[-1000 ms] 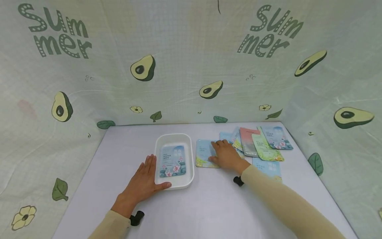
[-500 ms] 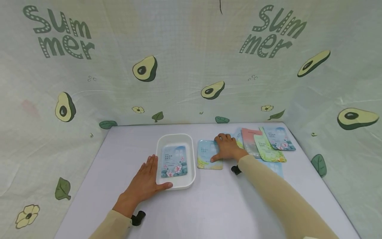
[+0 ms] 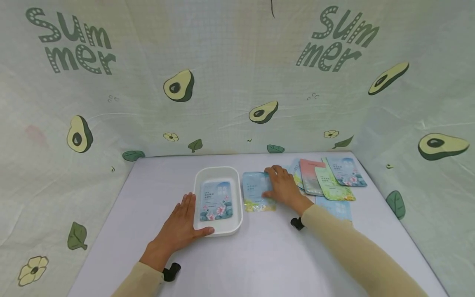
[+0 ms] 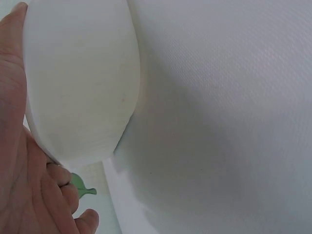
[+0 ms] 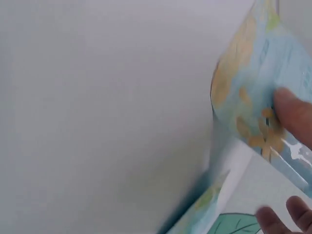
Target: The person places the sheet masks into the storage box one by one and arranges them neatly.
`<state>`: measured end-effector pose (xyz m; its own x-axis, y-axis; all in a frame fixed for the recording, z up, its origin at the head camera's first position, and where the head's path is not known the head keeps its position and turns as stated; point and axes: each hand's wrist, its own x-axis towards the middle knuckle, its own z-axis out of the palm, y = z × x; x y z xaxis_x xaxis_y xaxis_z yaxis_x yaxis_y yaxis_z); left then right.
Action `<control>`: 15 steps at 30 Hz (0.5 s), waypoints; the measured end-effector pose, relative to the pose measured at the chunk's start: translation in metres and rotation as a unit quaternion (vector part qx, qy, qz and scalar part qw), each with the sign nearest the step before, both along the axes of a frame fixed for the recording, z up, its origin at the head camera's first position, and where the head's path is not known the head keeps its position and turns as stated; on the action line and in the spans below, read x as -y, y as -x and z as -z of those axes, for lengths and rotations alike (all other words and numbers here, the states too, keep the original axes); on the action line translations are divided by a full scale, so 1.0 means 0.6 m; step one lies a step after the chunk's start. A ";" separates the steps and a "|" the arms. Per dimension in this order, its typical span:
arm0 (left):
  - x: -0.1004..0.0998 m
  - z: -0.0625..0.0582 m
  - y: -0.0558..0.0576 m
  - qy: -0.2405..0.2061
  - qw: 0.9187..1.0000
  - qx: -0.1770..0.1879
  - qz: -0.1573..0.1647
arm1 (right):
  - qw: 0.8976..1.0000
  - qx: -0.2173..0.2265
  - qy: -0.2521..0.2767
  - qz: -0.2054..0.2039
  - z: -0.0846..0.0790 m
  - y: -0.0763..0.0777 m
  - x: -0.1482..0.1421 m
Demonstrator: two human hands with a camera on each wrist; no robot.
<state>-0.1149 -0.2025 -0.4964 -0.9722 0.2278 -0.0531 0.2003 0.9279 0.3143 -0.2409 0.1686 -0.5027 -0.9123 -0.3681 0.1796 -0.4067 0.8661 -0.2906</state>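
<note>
My left hand [image 3: 178,222] rests against the white tray [image 3: 218,228], fingers straight along its left side and thumb at the near rim. A blue sheet mask packet [image 3: 216,201] with pink flowers lies flat in the tray. The left wrist view shows the tray's outer wall [image 4: 83,83] beside the palm. Just right of the tray, my right hand [image 3: 283,187] pinches a light blue sheet mask packet [image 3: 256,192] with a yellow-green lower edge. In the right wrist view, the thumb presses on this bent packet [image 5: 253,92]; the fingertips behind are partly hidden.
At the table's back right, several packets overlap: a pink and silver one [image 3: 309,177], a green one [image 3: 332,185], a blue flowered one [image 3: 346,171] and a light blue one [image 3: 335,207]. A printed cloth [image 3: 222,53] hangs behind the white table [image 3: 237,268].
My right hand has closed its grip on the light blue packet, which now bends and is shifted slightly left. The left hand and the tray have stayed put.
</note>
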 end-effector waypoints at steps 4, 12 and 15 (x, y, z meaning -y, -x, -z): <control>0.001 -0.002 -0.001 0.000 1.000 0.000 0.000 | 0.996 0.025 0.087 0.003 0.003 -0.022 0.004; 0.000 -0.003 -0.001 0.002 1.000 0.005 0.000 | 0.988 0.010 0.155 -0.002 0.010 -0.039 0.008; 0.000 -0.004 -0.001 0.004 1.000 0.007 0.001 | 0.984 0.046 0.174 0.013 0.003 -0.041 0.008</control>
<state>-0.1140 -0.2027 -0.4940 -0.9709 0.2292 -0.0695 0.1975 0.9303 0.3090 -0.2165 0.1639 -0.5042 -0.9389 -0.2754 0.2066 -0.3438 0.7180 -0.6052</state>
